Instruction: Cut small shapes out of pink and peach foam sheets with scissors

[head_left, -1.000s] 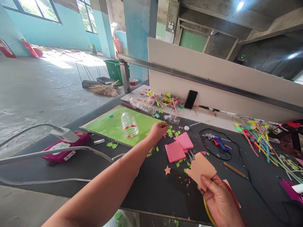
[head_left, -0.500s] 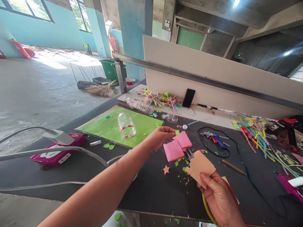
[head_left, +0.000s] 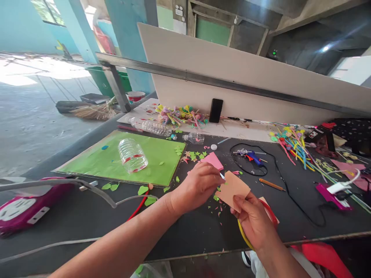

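My right hand is closed on a piece of peach paper with a notched edge, thumb on top. In the same hand are scissors with red and yellow handles; the paper covers much of them. My left hand is pinched close to the paper's upper left edge, by the scissors' tip; what its fingers hold is hidden. Behind that hand lies folded pink paper, partly covered. Small green and pink stars lie beyond it, and paper scraps lie below the peach paper.
A clear cut bottle lies on a green sheet at left. Purple power strips stand on both sides, with cables across the table. A blue glue gun, a brown stick and pipe cleaners lie right. A phone leans behind.
My left hand has come back from beside the pink paper towards the peach paper. My right hand keeps hold of the peach paper and scissors. The view has swung right.
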A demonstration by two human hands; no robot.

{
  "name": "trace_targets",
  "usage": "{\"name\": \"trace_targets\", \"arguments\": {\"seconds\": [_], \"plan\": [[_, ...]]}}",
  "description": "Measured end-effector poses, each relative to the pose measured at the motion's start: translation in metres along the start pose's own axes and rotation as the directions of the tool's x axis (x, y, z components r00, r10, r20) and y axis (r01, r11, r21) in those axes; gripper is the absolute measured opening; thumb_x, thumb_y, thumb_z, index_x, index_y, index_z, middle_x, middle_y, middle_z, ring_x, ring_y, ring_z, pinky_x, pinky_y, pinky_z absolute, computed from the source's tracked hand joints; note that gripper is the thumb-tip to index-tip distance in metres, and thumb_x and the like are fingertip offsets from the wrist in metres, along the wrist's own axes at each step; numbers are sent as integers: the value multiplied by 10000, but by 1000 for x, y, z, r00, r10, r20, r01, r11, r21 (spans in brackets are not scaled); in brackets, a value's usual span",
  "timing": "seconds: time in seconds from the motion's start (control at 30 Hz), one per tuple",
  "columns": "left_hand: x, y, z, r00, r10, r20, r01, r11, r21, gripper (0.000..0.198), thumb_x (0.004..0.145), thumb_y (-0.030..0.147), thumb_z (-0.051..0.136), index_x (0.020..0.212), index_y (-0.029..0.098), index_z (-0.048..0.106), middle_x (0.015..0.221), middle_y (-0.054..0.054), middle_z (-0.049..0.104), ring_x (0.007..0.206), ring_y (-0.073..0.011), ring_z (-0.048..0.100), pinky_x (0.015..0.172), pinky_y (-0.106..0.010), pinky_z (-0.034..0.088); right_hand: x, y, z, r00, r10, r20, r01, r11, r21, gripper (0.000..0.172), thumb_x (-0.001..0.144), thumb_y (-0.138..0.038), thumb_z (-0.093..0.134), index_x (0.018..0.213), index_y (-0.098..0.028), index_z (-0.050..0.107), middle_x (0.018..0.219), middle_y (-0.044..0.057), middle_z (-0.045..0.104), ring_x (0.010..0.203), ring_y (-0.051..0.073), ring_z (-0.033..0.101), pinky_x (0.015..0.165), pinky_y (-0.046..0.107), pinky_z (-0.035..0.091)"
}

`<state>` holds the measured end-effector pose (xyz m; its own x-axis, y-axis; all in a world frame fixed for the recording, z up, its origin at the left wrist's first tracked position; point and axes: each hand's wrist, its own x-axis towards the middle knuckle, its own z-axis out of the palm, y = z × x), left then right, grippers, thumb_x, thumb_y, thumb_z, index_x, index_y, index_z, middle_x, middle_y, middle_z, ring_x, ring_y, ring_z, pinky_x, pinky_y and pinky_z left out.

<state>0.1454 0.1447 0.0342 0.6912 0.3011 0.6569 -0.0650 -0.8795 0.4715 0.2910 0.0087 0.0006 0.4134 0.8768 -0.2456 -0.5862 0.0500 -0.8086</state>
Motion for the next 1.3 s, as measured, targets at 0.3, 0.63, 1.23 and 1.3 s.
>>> {"name": "trace_targets", "arguments": {"seconds": [0.3,0.63,1.23,1.3], "plan": [[-4,9,6,923,264,280,-350,878,327,216,907,180,415,1004,171,608,942,-88,629,938,-186,533,835,-347,384,-2,-4,2,997,35,65,-41,994,97,421,720,-151,745,1117,-251,647,985,22,733,777,141,639,572,204,486],[-6,12,11,888,323,327,-423,853,305,264,882,146,445,1106,152,584,971,-106,629,995,-205,528,928,-394,407,-1,-2,4,997,5,83,-15,992,122,436,684,-127,763,1092,-236,654,945,9,735,782,146,633,649,231,476],[-8,15,38,602,-533,594,766,176,-618,290,723,407,676,820,138,627,703,-29,639,608,-119,586,560,-229,449,-4,-1,3,986,-165,11,165,985,-54,474,730,-120,682,1173,-252,578,989,23,738,919,234,662,838,384,485],[-10,12,40,579,-551,601,780,160,-605,266,693,374,708,751,132,613,665,-26,641,580,-122,591,537,-232,454,-4,-1,4,987,-161,21,161,986,-35,460,728,-111,676,1157,-251,591,1001,27,736,926,231,661,846,383,483]]}}
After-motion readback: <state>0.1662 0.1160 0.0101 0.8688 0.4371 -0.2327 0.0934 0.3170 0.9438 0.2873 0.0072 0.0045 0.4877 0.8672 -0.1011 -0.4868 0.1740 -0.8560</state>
